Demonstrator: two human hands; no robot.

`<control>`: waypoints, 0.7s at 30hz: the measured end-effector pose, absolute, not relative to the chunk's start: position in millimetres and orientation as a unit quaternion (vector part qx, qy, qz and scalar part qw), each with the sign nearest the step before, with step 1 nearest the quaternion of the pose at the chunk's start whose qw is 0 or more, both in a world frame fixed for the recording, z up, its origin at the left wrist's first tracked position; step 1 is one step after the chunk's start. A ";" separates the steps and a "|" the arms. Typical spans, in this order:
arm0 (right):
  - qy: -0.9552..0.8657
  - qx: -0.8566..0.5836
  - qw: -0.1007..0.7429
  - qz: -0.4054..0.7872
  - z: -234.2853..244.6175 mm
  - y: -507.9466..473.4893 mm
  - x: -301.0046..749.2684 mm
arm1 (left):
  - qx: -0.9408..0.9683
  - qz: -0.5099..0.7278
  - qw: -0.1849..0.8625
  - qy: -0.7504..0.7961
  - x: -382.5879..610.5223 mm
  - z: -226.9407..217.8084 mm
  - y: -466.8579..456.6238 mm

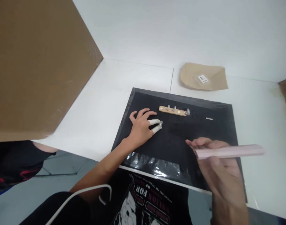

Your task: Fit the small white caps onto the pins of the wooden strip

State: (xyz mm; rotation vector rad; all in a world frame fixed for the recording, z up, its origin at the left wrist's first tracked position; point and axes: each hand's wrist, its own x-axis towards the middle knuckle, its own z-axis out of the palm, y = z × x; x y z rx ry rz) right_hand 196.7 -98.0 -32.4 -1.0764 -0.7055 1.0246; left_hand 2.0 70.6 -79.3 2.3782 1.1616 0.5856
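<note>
My left hand [143, 127] rests over the black mat [175, 134], with white finger cots on its thumb and index finger. Between those two fingertips it pinches a small clear piece [161, 123], too small to name more exactly. Just beyond lies a narrow wooden strip [172, 111] with white dots and small clear pieces on it, one of them at its right end. My right hand [218, 156], smeared by motion, is closed round a long pale pink bar-shaped object [229, 152] above the mat's right side. A short thin silvery rod [209, 118] lies on the mat.
Behind the mat, a brown paper tray [215, 78] holds a small clear packet with a white label [203, 78]. A large brown board [39, 68] stands at the left. Nearby, a person's dark sleeve [13, 162] shows. A white cable [82, 190] crosses my left arm.
</note>
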 end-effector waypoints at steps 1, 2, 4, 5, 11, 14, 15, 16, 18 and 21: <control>-0.314 -0.482 0.677 0.458 -33.3 -97.7 195.9 | 0.857 0.206 0.216 0.420 1.4 -78.4 71.0; -0.316 -0.482 0.673 0.464 -33.8 -97.2 195.2 | 0.857 0.202 0.218 0.421 0.9 -77.9 71.5; -0.318 -0.480 0.660 0.483 -34.2 -95.9 194.2 | 0.860 0.194 0.221 0.417 0.2 -77.1 72.6; -0.321 -0.477 0.654 0.493 -34.3 -94.9 193.6 | 0.864 0.188 0.223 0.411 0.0 -76.7 73.1; -0.257 -0.468 0.678 0.506 -40.6 -83.0 175.5 | 0.862 0.160 0.245 0.415 3.1 -72.1 72.9; -0.191 -0.479 0.700 0.493 -48.5 -78.0 157.1 | 0.848 0.173 0.265 0.425 5.8 -69.0 72.7; -0.180 -0.486 0.702 0.488 -51.0 -77.1 151.5 | 0.844 0.179 0.275 0.424 6.3 -67.8 73.2; -0.176 -0.497 0.701 0.480 -52.9 -76.3 147.0 | 0.842 0.183 0.288 0.417 6.6 -66.7 74.0; -0.182 -0.529 0.695 0.452 -54.8 -74.4 142.1 | 0.846 0.190 0.318 0.384 6.6 -64.7 76.4; -0.206 -0.587 0.690 0.370 -53.4 -69.5 143.9 | 0.854 0.190 0.364 0.320 6.2 -63.6 80.8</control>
